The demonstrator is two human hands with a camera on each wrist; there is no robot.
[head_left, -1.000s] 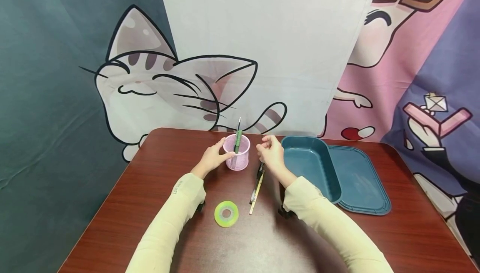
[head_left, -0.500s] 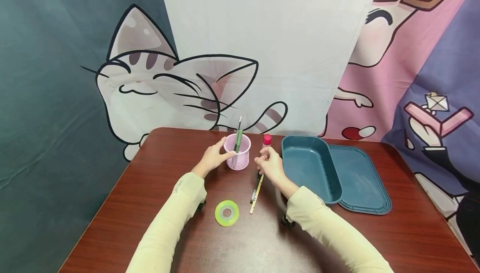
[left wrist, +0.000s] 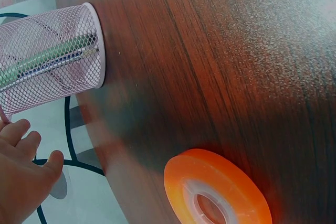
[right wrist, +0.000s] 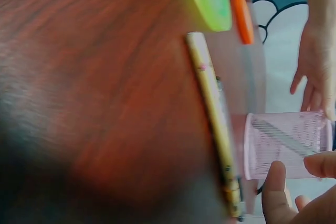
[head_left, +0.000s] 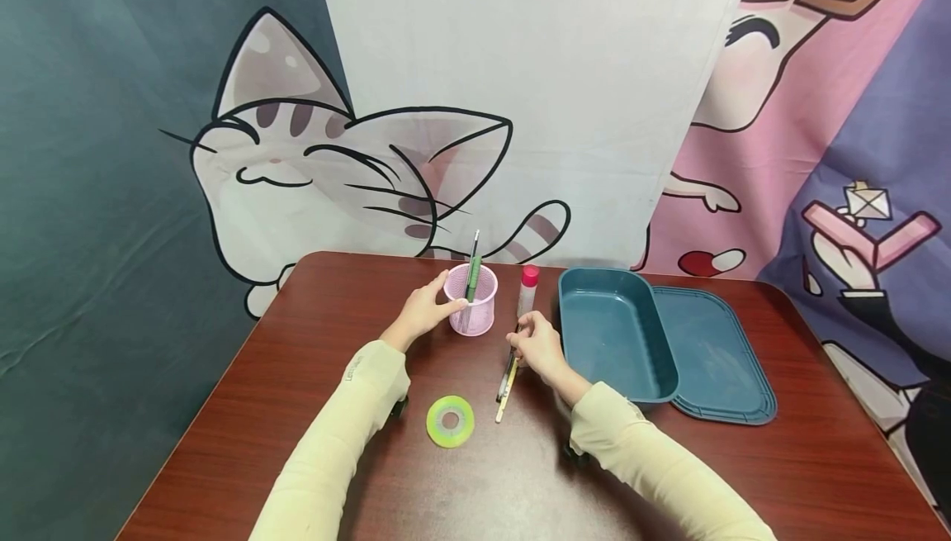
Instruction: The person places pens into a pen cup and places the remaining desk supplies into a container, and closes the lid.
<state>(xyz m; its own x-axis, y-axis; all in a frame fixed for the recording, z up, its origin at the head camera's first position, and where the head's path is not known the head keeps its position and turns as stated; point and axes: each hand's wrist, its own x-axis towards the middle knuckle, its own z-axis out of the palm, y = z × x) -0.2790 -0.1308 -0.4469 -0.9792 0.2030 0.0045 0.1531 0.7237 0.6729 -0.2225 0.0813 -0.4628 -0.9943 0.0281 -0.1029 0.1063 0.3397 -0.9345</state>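
My left hand (head_left: 421, 312) holds the pink mesh pen cup (head_left: 480, 325) at its rim from the left, thumb in front. A green pen (head_left: 475, 274) and a thin dark pencil (head_left: 472, 250) stand inside. Over the far ends of a yellow pencil-like stick (head_left: 507, 396) and a dark-and-clear pen (head_left: 503, 386) is my right hand (head_left: 540, 348). Its thumb and finger stay apart in the right wrist view, with nothing seen between them. Whether they touch the pens is unclear. Behind that hand a glue stick (head_left: 527, 293) with a red cap stands upright.
A green tape roll (head_left: 450, 421) lies nearer me on the brown table (head_left: 475, 491). An orange tape roll (left wrist: 199, 169) shows in the wrist views; my left arm covers it in the head view. At right are a blue tray (head_left: 620, 334) and its lid (head_left: 716, 359).
My right hand has drawn back from the glue stick towards the pens, bringing the glue stick into view. My left hand and the cup have stayed put.
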